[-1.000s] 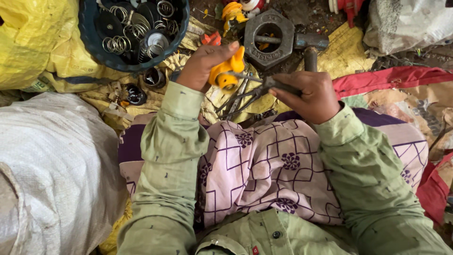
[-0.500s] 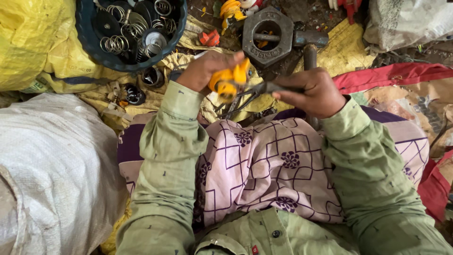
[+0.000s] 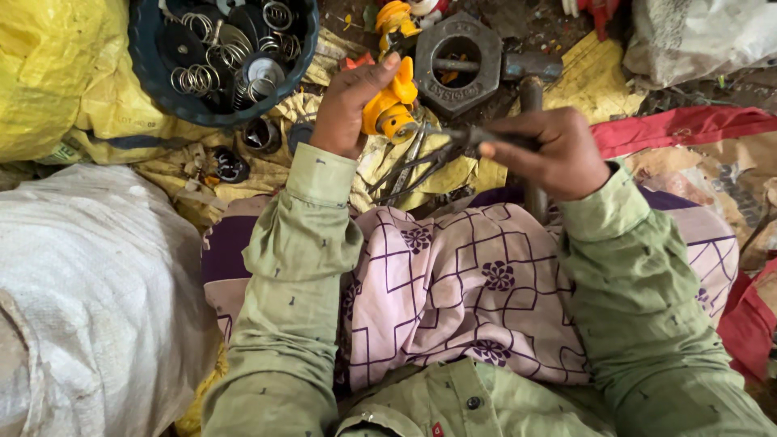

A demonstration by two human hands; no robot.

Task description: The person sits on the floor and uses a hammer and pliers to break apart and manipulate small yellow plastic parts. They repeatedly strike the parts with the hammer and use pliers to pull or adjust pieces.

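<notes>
A yellow plastic part (image 3: 390, 107) is held in the closed left hand (image 3: 350, 103), raised above the lap, just below a large hexagonal nut (image 3: 458, 61). A dark metal tool (image 3: 453, 139) is gripped in the closed right hand (image 3: 549, 154), its tip touching the part. A dark basket (image 3: 154, 65) of springs and rings sits at upper left.

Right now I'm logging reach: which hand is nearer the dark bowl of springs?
Left. The left hand holds a yellow part just right of the bowl; the right hand, gripping a metal tool, is farther right.
</notes>
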